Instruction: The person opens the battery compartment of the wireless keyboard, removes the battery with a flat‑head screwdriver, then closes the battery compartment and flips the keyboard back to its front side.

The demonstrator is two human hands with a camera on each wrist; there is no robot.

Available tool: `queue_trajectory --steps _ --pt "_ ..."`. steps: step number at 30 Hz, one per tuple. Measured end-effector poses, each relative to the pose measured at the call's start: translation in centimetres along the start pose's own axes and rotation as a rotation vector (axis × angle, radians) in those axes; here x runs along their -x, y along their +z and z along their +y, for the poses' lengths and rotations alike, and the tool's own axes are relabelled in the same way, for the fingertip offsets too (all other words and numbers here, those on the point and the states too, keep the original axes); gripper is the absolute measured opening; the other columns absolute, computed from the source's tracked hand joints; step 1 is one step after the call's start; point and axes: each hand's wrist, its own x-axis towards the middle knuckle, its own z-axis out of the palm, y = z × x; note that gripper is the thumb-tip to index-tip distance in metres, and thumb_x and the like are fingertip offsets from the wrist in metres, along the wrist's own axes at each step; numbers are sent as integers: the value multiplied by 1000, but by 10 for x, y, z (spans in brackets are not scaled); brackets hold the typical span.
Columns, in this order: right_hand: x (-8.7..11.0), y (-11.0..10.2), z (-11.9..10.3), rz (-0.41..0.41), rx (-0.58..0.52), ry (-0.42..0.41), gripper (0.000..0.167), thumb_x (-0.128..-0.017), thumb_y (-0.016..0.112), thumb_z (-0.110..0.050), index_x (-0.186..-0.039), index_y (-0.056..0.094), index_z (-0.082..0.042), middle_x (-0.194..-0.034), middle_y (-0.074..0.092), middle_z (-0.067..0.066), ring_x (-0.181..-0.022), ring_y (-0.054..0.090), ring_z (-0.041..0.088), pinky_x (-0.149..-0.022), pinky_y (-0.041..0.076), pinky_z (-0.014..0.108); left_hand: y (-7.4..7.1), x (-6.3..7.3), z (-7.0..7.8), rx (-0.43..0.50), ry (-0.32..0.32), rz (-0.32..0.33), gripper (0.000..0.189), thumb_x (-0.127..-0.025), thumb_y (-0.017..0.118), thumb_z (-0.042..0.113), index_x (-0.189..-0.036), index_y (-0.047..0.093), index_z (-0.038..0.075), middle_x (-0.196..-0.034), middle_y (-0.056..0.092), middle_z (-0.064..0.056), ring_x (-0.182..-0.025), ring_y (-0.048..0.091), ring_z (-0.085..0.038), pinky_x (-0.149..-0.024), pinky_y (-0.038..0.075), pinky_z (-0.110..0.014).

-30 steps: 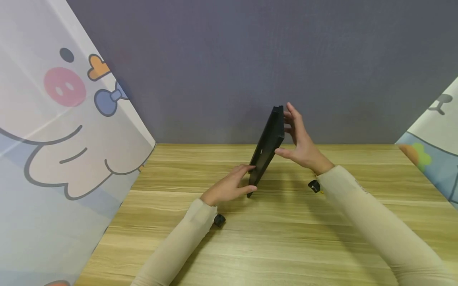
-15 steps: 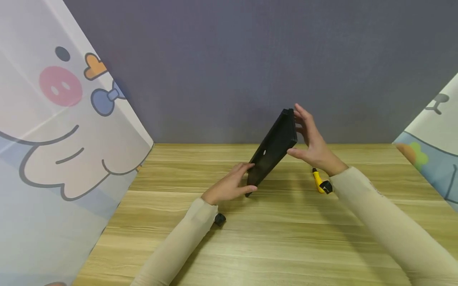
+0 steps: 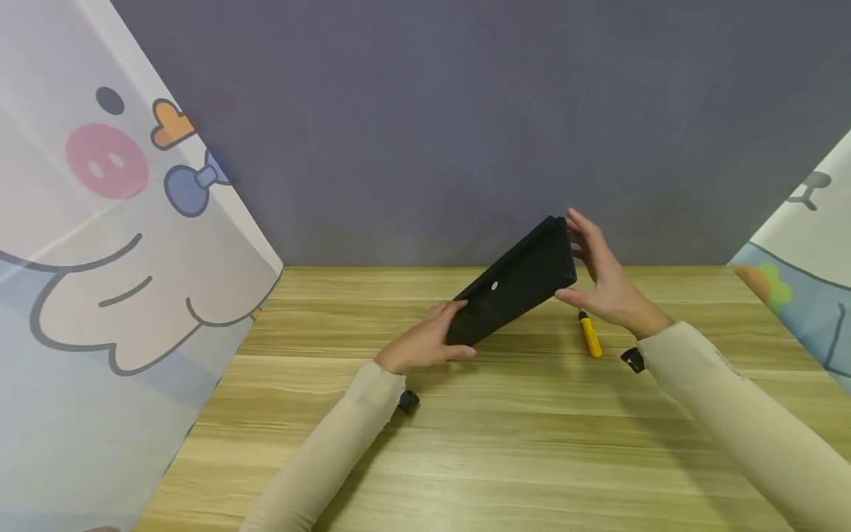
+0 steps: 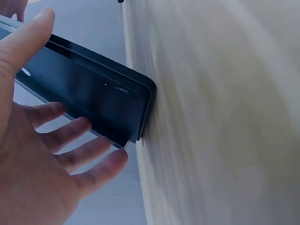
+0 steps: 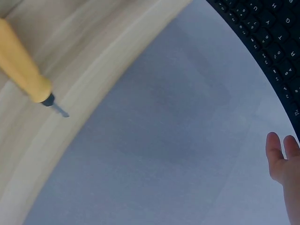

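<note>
A black keyboard (image 3: 521, 284) is held tilted above the table, its underside towards me and its right end raised. Several rows of lettered keys on the keyboard (image 5: 281, 35) show in the right wrist view. Across the lower left end lies my left hand (image 3: 422, 343), thumb on the near edge and fingers on the far edge. In the left wrist view, the end of the keyboard (image 4: 93, 79) comes down close to the tabletop. My right hand (image 3: 608, 284) grips the raised end between thumb and fingers; some of its fingers are hidden behind it.
A yellow-handled screwdriver (image 3: 590, 336) lies on the wooden table (image 3: 518, 443) beneath my right hand. Behind the table rises a grey wall (image 3: 425, 133). Panels with cartoon prints, such as the left one (image 3: 219, 295), flank both sides.
The keyboard has tipped from nearly upright towards the right and lower, its raised end following my right hand. My left hand has hardly moved. The screwdriver has come fully into sight.
</note>
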Motion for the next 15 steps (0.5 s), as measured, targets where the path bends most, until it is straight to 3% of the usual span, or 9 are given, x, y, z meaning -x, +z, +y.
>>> queue_trajectory --steps 6,12,15 --pt "9 -7 16 4 22 10 95 -75 72 3 -149 12 3 -145 17 31 -131 29 16 -103 25 20 -5 -5 -1 -41 -33 24 95 -79 73 48 -151 17 18 -145 23 -6 -130 29 -20 -96 40 -38" --pt "21 -16 42 -8 37 23 98 -72 75 2 -150 16 -2 -147 22 21 -130 30 15 -103 25 20 -14 -10 -2 -54 -52 -45 115 -74 80 43 -153 0 22 -156 2 -6 -141 8 -23 -106 28 -43" --pt "26 -17 44 -20 42 35 99 -70 75 9 -150 17 -1 -144 26 21 -129 33 14 -103 27 19 -16 -13 -2 -45 -58 -96 119 -72 82 40 -153 -4 21 -157 0 -3 -142 5 -22 -108 24 -44"
